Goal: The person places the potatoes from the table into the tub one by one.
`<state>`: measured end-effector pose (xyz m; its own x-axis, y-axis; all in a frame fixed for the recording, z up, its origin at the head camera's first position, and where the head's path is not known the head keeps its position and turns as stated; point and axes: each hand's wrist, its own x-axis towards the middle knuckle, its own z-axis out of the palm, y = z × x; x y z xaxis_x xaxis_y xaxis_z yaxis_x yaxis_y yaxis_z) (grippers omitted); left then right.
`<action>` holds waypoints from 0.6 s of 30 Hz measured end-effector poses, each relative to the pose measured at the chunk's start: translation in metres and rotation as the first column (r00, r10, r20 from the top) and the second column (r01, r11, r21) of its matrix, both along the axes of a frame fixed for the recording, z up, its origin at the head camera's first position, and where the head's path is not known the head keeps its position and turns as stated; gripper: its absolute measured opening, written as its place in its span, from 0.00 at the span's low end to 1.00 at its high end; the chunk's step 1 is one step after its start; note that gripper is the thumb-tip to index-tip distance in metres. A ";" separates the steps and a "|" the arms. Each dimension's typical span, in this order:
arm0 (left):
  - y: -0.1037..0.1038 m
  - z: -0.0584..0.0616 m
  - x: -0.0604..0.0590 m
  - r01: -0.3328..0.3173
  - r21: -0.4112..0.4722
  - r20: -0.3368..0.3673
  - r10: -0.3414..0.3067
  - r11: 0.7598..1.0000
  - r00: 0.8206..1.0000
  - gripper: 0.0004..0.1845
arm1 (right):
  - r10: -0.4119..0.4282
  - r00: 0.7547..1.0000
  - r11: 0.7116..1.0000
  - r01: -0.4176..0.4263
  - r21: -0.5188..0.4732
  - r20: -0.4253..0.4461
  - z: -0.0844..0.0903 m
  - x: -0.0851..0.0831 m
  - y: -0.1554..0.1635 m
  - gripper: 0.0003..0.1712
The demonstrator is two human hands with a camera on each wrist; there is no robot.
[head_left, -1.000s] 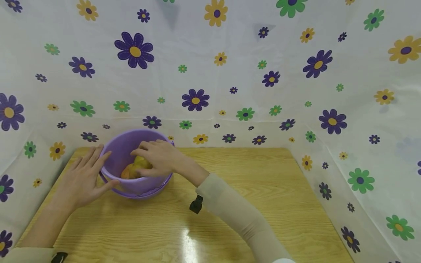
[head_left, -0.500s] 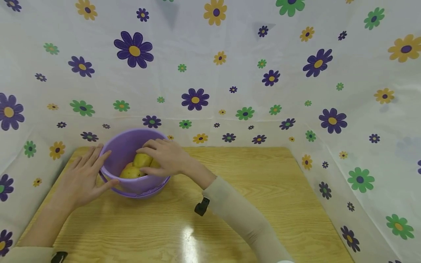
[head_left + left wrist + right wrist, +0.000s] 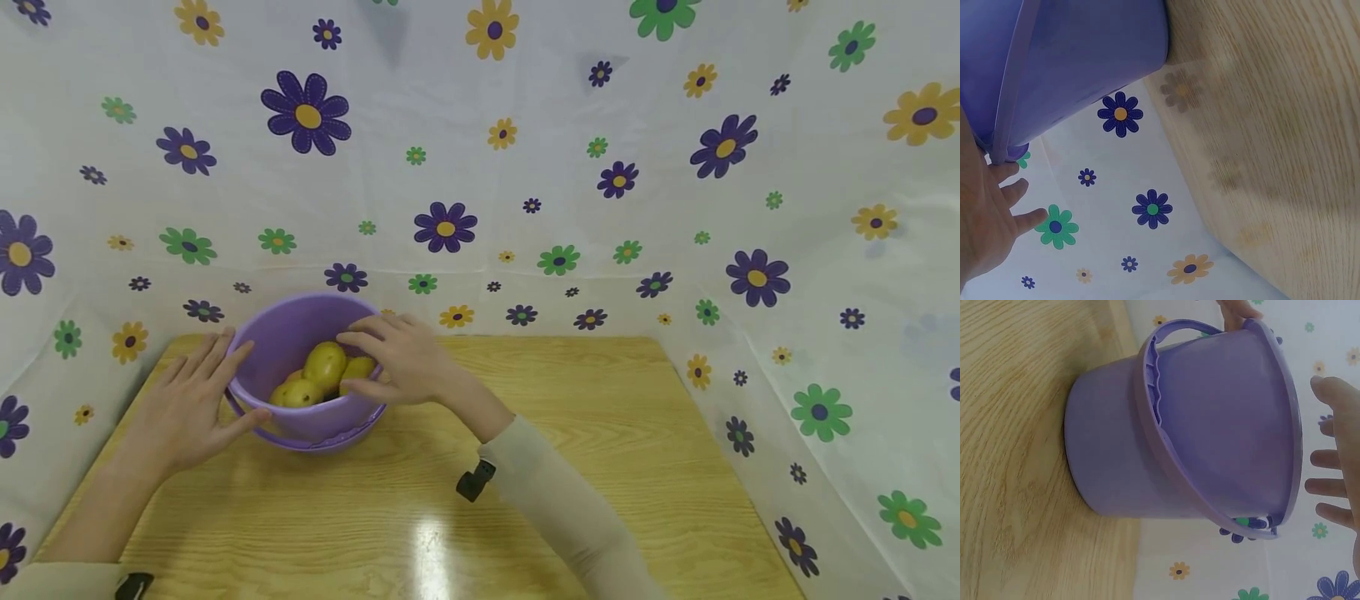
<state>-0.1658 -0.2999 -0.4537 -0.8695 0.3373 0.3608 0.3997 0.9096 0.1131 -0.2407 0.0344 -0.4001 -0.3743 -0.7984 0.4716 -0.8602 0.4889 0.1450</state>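
Two hands flank a purple bucket (image 3: 307,417) of potatoes (image 3: 324,365) on the tabletop (image 3: 600,433): left hand (image 3: 191,408) flat against its side, right hand (image 3: 401,358) relaxed over the rim, grasping nothing. A careless nudge could tip it.

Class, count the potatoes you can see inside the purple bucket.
3: a large potato in the middle, one at front left, one beside the right hand. More may be hidden underneath.
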 end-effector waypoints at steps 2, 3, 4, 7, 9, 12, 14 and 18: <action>0.000 0.000 0.000 0.001 0.004 0.003 -0.001 1.000 1.000 0.54 | -0.010 1.000 1.000 0.011 -0.015 0.005 0.000 0.001 0.005 0.37; 0.000 0.000 0.000 0.003 0.006 0.001 -0.003 1.000 1.000 0.54 | -0.014 1.000 1.000 0.014 -0.020 -0.001 0.000 0.001 0.007 0.37; 0.000 0.000 0.000 0.002 0.011 0.002 -0.002 1.000 1.000 0.55 | -0.015 1.000 1.000 0.015 -0.025 -0.006 0.000 0.001 0.010 0.38; -0.001 -0.001 0.000 0.007 0.014 -0.005 -0.007 1.000 1.000 0.56 | -0.023 0.999 0.999 0.021 -0.036 -0.032 -0.002 0.003 0.016 0.38; -0.001 -0.001 -0.001 0.015 0.013 -0.016 -0.015 1.000 1.000 0.57 | -0.032 0.999 0.999 0.030 -0.043 -0.032 -0.004 0.004 0.021 0.39; -0.001 -0.001 -0.002 0.026 0.007 -0.036 -0.025 1.000 0.999 0.58 | -0.045 0.999 0.998 0.043 -0.056 -0.023 -0.007 0.005 0.028 0.41; 0.000 -0.001 -0.002 0.031 0.003 -0.043 -0.031 1.000 0.999 0.58 | -0.058 0.998 0.997 0.057 -0.056 -0.018 -0.009 0.007 0.033 0.43; 0.003 0.001 -0.002 0.040 -0.012 -0.051 -0.041 0.999 0.998 0.58 | -0.089 0.996 0.994 0.088 -0.067 -0.024 -0.012 0.011 0.042 0.46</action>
